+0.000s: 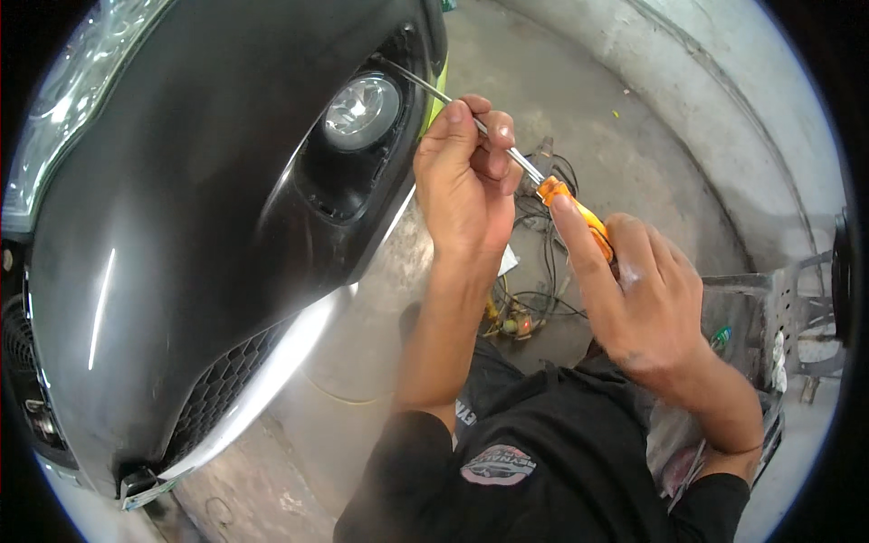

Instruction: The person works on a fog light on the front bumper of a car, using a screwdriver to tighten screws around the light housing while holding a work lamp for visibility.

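My right hand grips the orange handle of a long screwdriver. My left hand is curled around its metal shaft, thumb uppermost. The shaft runs up and left, its tip at the upper edge of the recess around a round fog lamp. This lamp sits in a glossy black car bumper that fills the left of the head view, with a honeycomb grille lower down. The exact point where the tip rests is too small to make out.
A clear headlight is at the far upper left. Cables and a yellow object lie on the grey floor beneath my hands. A metal frame with a perforated plate stands at the right, beside a curved pale wall.
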{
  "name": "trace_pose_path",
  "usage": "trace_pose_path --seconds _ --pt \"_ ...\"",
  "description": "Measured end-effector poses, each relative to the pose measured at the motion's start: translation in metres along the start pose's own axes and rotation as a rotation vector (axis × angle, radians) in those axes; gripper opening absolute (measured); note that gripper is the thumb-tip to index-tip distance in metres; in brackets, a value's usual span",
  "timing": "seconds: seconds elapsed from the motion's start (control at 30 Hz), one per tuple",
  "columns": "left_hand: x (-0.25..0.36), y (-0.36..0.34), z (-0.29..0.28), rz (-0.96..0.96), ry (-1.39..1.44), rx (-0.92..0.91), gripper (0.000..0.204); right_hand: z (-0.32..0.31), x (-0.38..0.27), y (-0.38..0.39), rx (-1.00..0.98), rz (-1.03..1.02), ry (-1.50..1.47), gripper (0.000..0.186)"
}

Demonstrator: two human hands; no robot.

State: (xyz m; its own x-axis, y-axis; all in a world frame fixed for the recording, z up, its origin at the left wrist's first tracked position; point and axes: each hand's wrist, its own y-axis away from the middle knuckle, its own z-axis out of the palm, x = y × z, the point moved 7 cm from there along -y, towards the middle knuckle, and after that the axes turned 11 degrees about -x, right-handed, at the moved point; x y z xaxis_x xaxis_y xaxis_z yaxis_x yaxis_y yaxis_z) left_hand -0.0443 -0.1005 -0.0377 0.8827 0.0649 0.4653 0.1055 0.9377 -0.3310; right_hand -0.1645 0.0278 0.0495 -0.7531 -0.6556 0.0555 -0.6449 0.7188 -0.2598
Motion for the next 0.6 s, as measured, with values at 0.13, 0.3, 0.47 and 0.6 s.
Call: trace_pose_path --seconds 0.13,0.3,0.47,0.6 --pt "-0.007 -0.001 0.004 -0.02 0.027 0.0 0.024 0.003 0.011 0.009 0.019 0.049 -0.104 0.059" --pt "-0.003 -0.006 0.003 0.024 0.018 -0.015 0.025 0.029 0.038 0.008 -0.091 0.582 -1.552 0.058" --pt "-0.003 -0.005 -0.006 0.008 0.013 0.018 0.024 0.023 0.04 0.008 0.001 0.473 -1.148 0.056" --pt "0.001 -0.005 -0.009 0.033 -0.015 0.015 0.022 0.01 0.011 0.009 0.122 0.052 0.006 0.055"
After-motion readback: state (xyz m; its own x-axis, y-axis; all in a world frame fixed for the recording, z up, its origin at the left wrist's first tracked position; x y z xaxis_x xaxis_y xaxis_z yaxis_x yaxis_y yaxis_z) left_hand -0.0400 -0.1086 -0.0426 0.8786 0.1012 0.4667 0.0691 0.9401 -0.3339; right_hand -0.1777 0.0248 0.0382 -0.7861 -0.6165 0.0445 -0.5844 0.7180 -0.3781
